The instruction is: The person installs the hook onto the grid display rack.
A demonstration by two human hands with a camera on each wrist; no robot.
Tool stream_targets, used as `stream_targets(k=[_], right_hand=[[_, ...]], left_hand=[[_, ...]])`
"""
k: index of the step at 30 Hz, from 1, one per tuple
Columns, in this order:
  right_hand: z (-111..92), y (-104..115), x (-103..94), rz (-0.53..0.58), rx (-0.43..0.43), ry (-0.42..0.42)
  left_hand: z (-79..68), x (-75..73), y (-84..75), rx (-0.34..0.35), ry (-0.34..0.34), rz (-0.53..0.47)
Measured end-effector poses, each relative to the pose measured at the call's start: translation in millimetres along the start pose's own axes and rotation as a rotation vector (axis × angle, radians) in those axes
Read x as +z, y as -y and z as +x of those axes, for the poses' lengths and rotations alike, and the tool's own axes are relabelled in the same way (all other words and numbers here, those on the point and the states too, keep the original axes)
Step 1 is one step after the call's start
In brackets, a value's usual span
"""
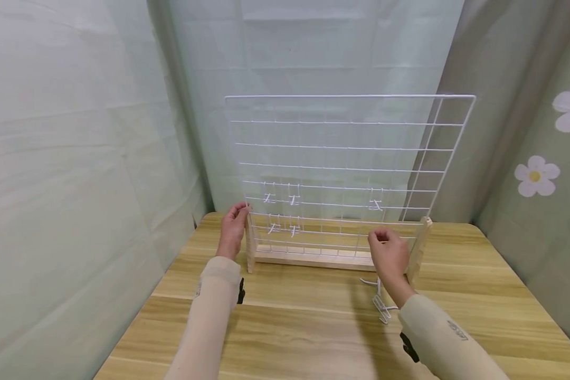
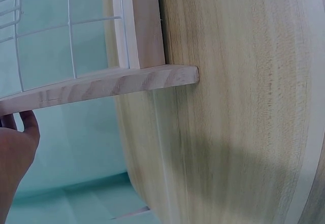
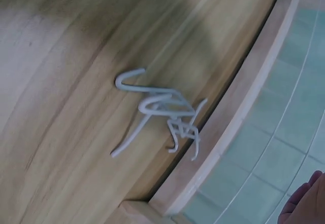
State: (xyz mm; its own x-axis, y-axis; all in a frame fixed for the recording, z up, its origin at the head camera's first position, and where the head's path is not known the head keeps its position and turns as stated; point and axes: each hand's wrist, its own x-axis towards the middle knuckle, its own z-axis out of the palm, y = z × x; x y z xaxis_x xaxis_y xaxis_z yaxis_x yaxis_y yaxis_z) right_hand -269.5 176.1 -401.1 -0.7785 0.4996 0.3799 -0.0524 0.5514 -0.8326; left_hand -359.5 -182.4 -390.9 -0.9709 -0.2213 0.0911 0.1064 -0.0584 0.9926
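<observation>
A white wire grid rack [image 1: 332, 169] stands upright in a pale wooden base [image 1: 313, 258]. My left hand [image 1: 233, 229] grips its left edge at the top of the wooden upright [image 2: 101, 84]. In front of the lower right grid is my right hand [image 1: 390, 256], thumb and fingers bent together; I cannot tell whether they hold anything. Just above it a white wire hook [image 1: 375, 205] hangs on the grid. Several more hooks [image 1: 293, 200] hang at the left in two rows. Below my right hand, loose white hooks [image 3: 157, 107] lie on the table.
The rack stands on a wood-grain table [image 1: 290, 322] with rounded far corners. Pale green curtains [image 1: 313, 47] surround it at the back and sides, with white flowers [image 1: 537, 176] on the right one. The right wooden upright [image 1: 420, 245] is close behind my right hand.
</observation>
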Motion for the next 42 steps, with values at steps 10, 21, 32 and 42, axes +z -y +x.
stream_targets(k=[10, 21, 32, 42], right_hand=[[-9, -13, -7.6, 0.076, 0.028, 0.105], [-15, -41, -17.6, 0.106, 0.005, 0.215], [-20, -56, -25.3, 0.152, 0.026, 0.333], [-23, -71, -35.8, 0.24, 0.109, 0.447]], left_hand=[[-4.1, 0.5, -3.3, 0.015, 0.001, 0.01], [-21.7, 2.1, -29.1, -0.023, 0.034, -0.001], [-0.5, -0.8, -5.1, -0.01, -0.004, -0.021], [0.3, 0.5, 0.8, 0.021, -0.009, 0.0]])
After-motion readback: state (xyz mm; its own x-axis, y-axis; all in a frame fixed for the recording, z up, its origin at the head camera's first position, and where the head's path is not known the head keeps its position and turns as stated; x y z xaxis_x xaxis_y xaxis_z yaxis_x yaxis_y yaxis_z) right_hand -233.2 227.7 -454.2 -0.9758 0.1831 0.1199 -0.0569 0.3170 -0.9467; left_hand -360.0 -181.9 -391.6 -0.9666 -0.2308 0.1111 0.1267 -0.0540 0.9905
